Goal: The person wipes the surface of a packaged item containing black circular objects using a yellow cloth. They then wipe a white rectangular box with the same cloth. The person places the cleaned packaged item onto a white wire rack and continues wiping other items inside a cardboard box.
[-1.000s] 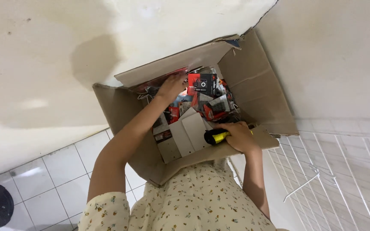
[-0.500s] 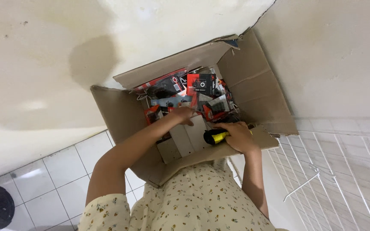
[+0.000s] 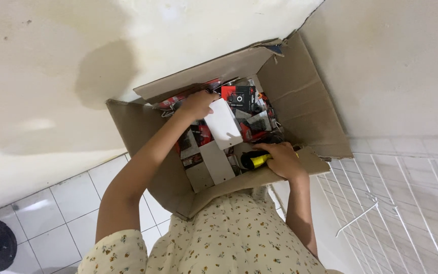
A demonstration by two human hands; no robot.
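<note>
Left hand [image 3: 197, 104]: a second ago at the far side of the cardboard box [image 3: 300, 96]; half a second ago drawn back to the white card panels [image 3: 216, 163] near the box's front wall; now at the far side again, fingers closed on one white panel [image 3: 223, 123], lifted and tilted over the red-and-black packets [image 3: 239, 96]. Packets along the box's far wall, uncovered half a second ago, are partly hidden once more. One panel fewer lies flat by the front wall.

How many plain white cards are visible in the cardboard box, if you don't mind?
2: one white card lifted by the left hand, another lying beside the right hand. More may be hidden beneath.
</note>
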